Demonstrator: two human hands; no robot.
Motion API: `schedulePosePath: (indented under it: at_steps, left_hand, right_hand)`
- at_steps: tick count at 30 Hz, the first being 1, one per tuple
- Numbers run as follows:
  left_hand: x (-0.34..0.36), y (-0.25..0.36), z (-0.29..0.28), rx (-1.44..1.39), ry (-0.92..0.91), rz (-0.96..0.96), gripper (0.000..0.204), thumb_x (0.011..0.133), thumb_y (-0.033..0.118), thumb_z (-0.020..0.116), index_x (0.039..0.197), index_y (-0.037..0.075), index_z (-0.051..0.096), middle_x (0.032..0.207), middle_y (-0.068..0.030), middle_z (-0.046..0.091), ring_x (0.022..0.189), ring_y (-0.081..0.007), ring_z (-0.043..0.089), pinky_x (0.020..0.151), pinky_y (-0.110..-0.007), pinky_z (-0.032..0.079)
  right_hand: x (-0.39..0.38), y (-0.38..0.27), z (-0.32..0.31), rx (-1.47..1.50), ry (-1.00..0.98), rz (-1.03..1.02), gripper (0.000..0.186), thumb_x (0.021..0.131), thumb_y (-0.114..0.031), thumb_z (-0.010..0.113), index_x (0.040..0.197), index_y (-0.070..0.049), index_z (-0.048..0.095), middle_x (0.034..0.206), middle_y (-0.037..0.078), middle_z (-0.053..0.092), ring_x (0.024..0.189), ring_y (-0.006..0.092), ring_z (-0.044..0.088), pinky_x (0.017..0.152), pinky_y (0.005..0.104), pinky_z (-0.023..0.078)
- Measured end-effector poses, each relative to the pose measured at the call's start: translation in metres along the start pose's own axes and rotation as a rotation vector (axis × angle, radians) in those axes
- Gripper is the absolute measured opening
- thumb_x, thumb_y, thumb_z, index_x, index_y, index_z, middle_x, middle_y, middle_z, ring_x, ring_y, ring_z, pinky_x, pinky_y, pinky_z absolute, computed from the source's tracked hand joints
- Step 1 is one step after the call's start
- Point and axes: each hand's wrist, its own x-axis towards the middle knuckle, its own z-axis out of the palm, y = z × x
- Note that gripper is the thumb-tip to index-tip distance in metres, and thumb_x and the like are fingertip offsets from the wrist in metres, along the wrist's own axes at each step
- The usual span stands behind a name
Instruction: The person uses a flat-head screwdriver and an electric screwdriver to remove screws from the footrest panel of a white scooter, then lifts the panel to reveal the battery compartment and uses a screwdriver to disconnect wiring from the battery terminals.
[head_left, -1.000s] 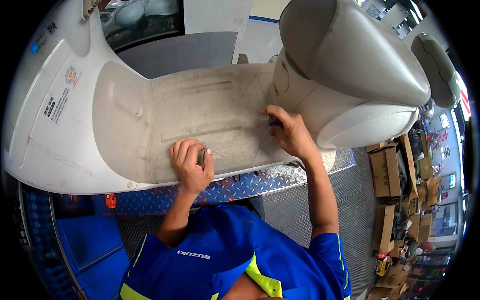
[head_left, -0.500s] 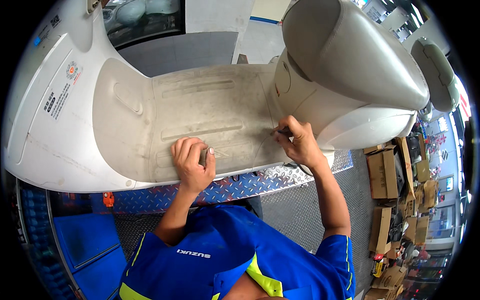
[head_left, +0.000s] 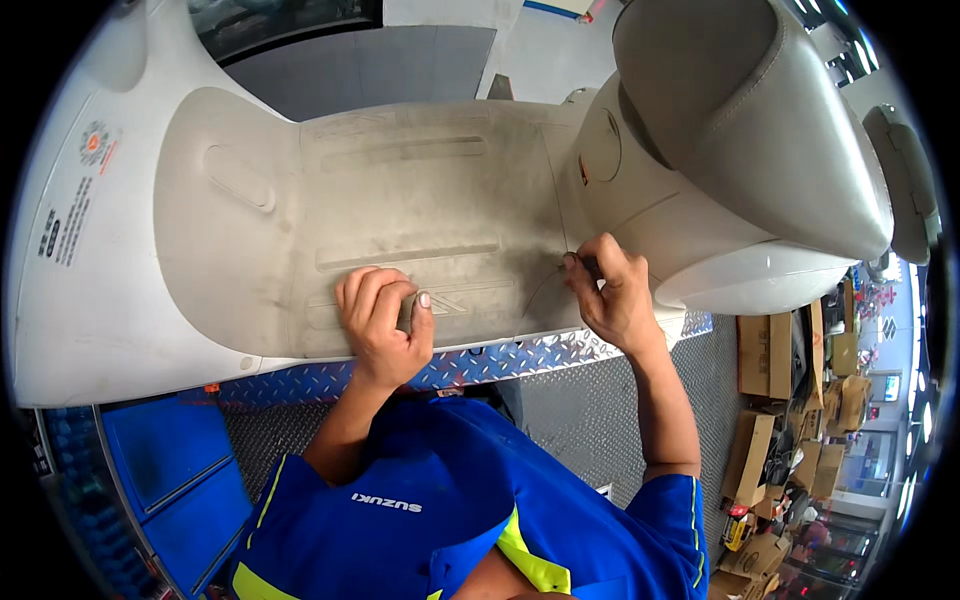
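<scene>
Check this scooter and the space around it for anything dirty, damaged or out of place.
The beige footboard carries dark smudges, some close to the right hand, so it looks grimy. On the right, open cardboard boxes sit in an untidy jumble. Nothing looks clearly broken or spilled.

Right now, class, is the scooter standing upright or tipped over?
The scooter is upright: its footboard faces up and its seat sits on top.

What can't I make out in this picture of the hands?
All in the head view:
- Anything the right hand may be pinching: mostly hidden by its fingers.
- What lies under the left hand: covered by its curled fingers.
- The scooter's upper front: cut off by the top edge.
</scene>
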Motion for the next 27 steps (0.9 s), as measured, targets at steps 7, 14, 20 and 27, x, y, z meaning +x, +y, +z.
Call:
schedulePosePath:
  at_steps: [7, 14, 20, 27]
  left_hand:
    - [0.003, -0.001, -0.001, 0.014, -0.02, 0.007, 0.014, 0.078, 0.01, 0.073, 0.089, 0.003, 0.067, 0.095, -0.0112, 0.068, 0.093, -0.033, 0.061, 0.09, -0.046, 0.042]
    - [0.005, 0.0, -0.004, -0.035, -0.022, -0.018, 0.013, 0.081, 0.006, 0.071, 0.092, 0.0, 0.067, 0.098, -0.0143, 0.068, 0.097, -0.0347, 0.061, 0.091, -0.046, 0.044]
    - [0.021, 0.018, -0.009, -0.099, -0.089, -0.038, 0.019, 0.08, 0.01, 0.075, 0.097, 0.002, 0.069, 0.105, -0.0128, 0.067, 0.101, -0.0339, 0.059, 0.092, -0.045, 0.042]
    - [0.077, 0.033, -0.001, -0.097, -0.547, 0.068, 0.027, 0.089, 0.01, 0.075, 0.113, -0.002, 0.069, 0.107, -0.0163, 0.062, 0.105, -0.0358, 0.057, 0.094, -0.045, 0.046]
  right_hand:
    - [0.017, -0.005, -0.005, -0.023, -0.087, -0.048, 0.017, 0.095, 0.001, 0.073, 0.09, -0.002, 0.056, 0.066, 0.013, 0.063, 0.054, 0.0243, 0.062, 0.052, 0.035, 0.045]
    - [-0.015, 0.012, 0.006, -0.066, 0.068, -0.203, 0.021, 0.087, 0.006, 0.074, 0.091, -0.003, 0.056, 0.081, 0.018, 0.064, 0.064, 0.0371, 0.066, 0.055, 0.0417, 0.05]
    - [-0.044, 0.032, 0.03, -0.205, 0.261, -0.434, 0.033, 0.084, 0.017, 0.068, 0.102, -0.002, 0.048, 0.094, 0.024, 0.075, 0.068, 0.0283, 0.075, 0.056, 0.0346, 0.059]
    - [-0.062, 0.049, 0.061, -0.215, 0.534, -0.535, 0.032, 0.082, 0.012, 0.076, 0.097, 0.001, 0.051, 0.097, 0.026, 0.075, 0.072, 0.034, 0.075, 0.057, 0.038, 0.059]
